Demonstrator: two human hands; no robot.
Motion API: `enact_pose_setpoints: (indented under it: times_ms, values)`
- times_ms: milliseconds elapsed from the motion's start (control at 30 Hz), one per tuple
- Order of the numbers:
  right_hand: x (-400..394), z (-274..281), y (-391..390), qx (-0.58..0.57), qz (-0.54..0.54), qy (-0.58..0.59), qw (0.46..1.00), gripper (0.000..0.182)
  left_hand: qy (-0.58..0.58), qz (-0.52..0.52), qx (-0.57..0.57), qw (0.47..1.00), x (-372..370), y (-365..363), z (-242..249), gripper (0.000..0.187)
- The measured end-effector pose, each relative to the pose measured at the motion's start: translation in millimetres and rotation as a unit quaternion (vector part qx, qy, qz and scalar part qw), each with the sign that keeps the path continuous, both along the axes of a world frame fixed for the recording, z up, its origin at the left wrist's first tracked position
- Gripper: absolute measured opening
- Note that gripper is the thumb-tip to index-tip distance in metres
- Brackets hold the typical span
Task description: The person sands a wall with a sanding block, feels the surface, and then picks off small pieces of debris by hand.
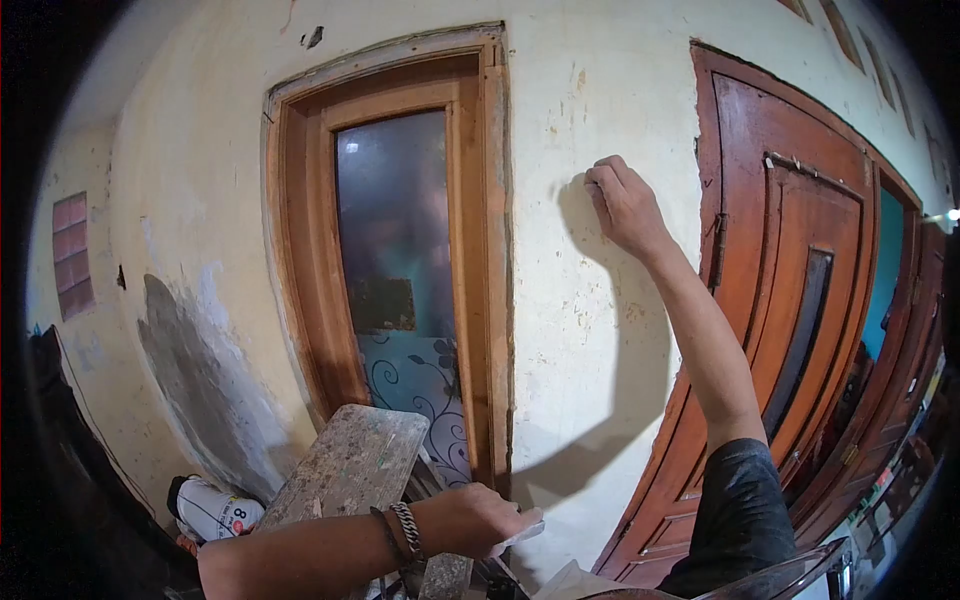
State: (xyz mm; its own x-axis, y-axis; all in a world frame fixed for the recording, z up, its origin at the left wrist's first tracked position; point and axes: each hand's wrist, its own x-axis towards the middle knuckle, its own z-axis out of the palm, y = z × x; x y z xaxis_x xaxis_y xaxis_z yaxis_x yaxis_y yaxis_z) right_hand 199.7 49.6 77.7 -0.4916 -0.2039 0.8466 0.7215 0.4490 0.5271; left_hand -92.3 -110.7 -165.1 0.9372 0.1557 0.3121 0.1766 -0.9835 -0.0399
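My right hand (626, 205) is raised in front of the cream wall (560, 320), between two doors. Its fingers are pinched together near the wall, on something small and pale that I cannot make out. Low in the middle, my left hand (490, 518) is closed round a whitish, thin piece (522, 533), partly hidden by the fingers. A chain bracelet (408, 530) and a dark band circle the left wrist. The wall between the doors has small scuffs and peeled spots, and the right arm's shadow falls on it.
A wooden door with frosted glass (395, 220) stands left of centre, a red-brown door (790, 230) at the right. A worn, stained plank (350, 465) lies below the left door. A white bag (215, 510) sits at the lower left, near a grey wall patch (205, 380).
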Motion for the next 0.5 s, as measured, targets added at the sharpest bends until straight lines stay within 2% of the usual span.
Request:
enact_pose_setpoints:
  times_ms: [133,233,300,367,433,467,500]
  values:
    - [5,-21,-12,0.004,0.064,0.025,0.998,0.011,0.026,0.02,0.007,0.999,0,0,0,0.025]
    - [16,-64,-32,-0.13,0.109,0.023,0.985,0.011,0.003,0.002,0.004,1.0,1,2,2,0.025]
    - [24,-110,-41,-0.2,0.137,0.0,0.97,0.012,0.005,-0.004,-0.018,1.0,4,-1,7,0.03]
    - [17,-164,-52,-0.219,0.188,0.049,0.956,0.011,0.026,0.011,-0.011,1.0,6,-4,16,0.036]
    - [25,-229,-58,-0.318,0.16,0.087,0.93,0.008,0.042,0.028,-0.005,0.999,8,-9,26,0.041]
    - [25,-259,-63,-0.366,0.162,0.141,0.905,0.011,0.052,0.034,-0.021,0.998,10,-10,33,0.046]
    - [26,-300,-60,-0.448,0.161,0.23,0.849,0.014,0.062,0.04,-0.038,0.997,11,-10,38,0.05]
